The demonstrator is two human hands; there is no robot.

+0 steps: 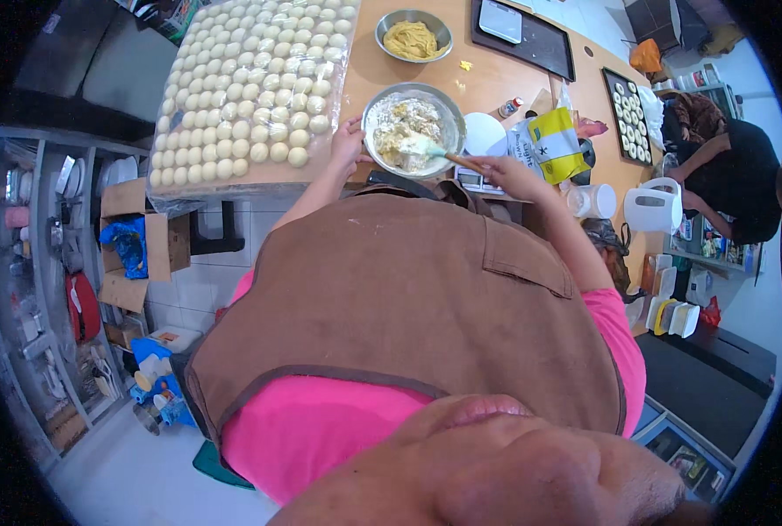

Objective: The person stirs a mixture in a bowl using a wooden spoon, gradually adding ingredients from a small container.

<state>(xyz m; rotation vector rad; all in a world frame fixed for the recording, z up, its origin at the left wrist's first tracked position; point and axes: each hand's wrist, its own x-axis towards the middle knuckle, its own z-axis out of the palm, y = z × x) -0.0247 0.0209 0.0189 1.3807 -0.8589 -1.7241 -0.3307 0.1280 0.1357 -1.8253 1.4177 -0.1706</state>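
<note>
A metal mixing bowl [455, 118] stands at the table's near edge with a floury, yellowish mixture [401, 123] inside. My left hand [348, 143] grips the bowl's left rim. In my right hand [507, 175] is the wooden handle of a spatula [423, 145], whose pale head rests in the mixture. A second metal bowl [446, 35] of yellow paste [410, 40] sits farther back. Left of the bowls, rows of round dough balls [272, 114] lie under clear plastic sheeting.
Right of the bowl are a white round lid or plate [485, 135], a yellow-and-white bag [556, 145] and a white jug [653, 207]. Dark trays lie farther back, one with a scale [500, 21], another holding ring-shaped pieces [628, 114]. Another person [733, 180] bends at the far right.
</note>
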